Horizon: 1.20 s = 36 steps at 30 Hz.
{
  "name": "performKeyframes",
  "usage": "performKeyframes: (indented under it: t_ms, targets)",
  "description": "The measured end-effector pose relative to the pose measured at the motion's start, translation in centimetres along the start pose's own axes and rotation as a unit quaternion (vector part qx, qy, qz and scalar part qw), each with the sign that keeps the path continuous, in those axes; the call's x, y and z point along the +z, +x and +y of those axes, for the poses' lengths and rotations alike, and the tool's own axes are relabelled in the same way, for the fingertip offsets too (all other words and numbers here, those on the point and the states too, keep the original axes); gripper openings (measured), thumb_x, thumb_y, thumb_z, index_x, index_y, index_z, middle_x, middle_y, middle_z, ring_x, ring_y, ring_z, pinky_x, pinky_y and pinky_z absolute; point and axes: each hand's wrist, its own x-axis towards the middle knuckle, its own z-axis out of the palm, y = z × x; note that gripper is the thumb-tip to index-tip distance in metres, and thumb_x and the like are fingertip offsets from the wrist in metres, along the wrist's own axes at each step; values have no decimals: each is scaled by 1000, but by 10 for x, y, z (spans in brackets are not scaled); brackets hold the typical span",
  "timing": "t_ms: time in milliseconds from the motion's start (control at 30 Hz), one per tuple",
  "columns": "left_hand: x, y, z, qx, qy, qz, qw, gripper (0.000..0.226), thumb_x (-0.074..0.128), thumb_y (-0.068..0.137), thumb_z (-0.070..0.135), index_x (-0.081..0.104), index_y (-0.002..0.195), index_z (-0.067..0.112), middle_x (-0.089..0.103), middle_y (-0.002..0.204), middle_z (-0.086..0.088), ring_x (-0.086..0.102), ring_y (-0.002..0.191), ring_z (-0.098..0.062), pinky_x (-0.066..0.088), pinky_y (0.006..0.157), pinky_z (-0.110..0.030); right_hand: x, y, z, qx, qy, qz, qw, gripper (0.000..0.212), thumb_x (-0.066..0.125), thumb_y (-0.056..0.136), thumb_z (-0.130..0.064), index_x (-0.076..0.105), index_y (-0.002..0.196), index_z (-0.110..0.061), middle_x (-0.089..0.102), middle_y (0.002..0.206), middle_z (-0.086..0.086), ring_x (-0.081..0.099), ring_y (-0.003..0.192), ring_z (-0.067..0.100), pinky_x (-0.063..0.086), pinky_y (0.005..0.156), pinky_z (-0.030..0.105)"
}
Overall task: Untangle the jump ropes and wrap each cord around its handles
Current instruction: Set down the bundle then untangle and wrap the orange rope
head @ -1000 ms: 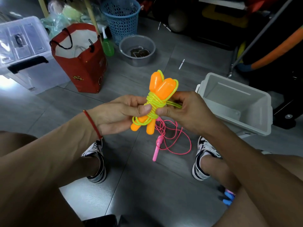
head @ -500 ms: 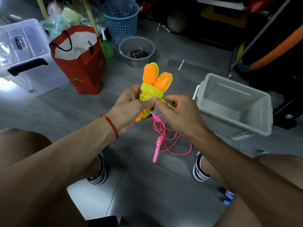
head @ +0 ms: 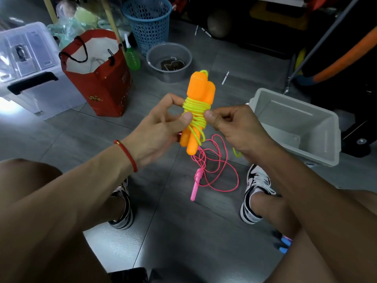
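Finishing yellow cord [head: 196,111] wrap on orange handles [head: 201,103]; bundle since turned upright. Left hand [head: 161,127] grips bundle, right hand [head: 230,125] pinches cord tail. Pink rope [head: 214,166] loose on floor [head: 183,231], next.

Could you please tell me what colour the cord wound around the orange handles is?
The cord is bright yellow-green; the head view, the only one, shows it.

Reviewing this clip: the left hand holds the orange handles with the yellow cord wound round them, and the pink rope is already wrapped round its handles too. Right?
Not quite. The head view shows the pink rope lying loose and unwound on the floor. The rest stands: the left hand holds the orange handles, with the yellow cord wound round them.
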Motion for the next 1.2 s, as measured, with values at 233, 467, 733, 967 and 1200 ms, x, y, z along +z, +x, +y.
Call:
performKeyframes:
  t_ms: [233,467,733,967,1200]
  targets:
    - [-3,-1,0,-12,138,31,990,35,70,90,11,40,109,11,74,80,-22,70,62,-31,50,58,-32,6,-6,4,38,-105,-43,993,34,61,96,-45,78,81,-19,52,53,-6,42,50,7,36,57,28]
    - [9,2,-14,101,459,110,876,41,79,83,28,41,98,19,72,68,8,66,59,1,41,54,-10,25,-8,-10,161,-55,26,985,33,60,79,-34,64,60,-8,53,52,2,42,50,20,33,54,33]
    - [5,4,-13,57,282,65,955,46,83,79,29,48,107,18,68,101,2,68,71,-19,53,62,-36,21,-6,-7,50,-118,15,992,56,51,98,-53,57,59,-13,48,40,-10,43,41,4,29,47,21]
    - [-16,1,-7,-137,-80,-90,983,45,49,100,22,50,138,-1,57,130,-24,57,117,-43,47,101,-55,14,-3,-6,11,60,-154,986,29,49,104,-28,65,85,-13,60,57,-18,56,52,-2,41,57,14]
    - [-13,3,-8,-111,52,83,989,45,73,88,16,55,126,-1,68,103,-25,65,88,-36,59,79,-50,26,-1,3,20,-98,-17,995,34,65,95,-35,69,66,-16,57,46,-14,45,41,1,36,52,24]
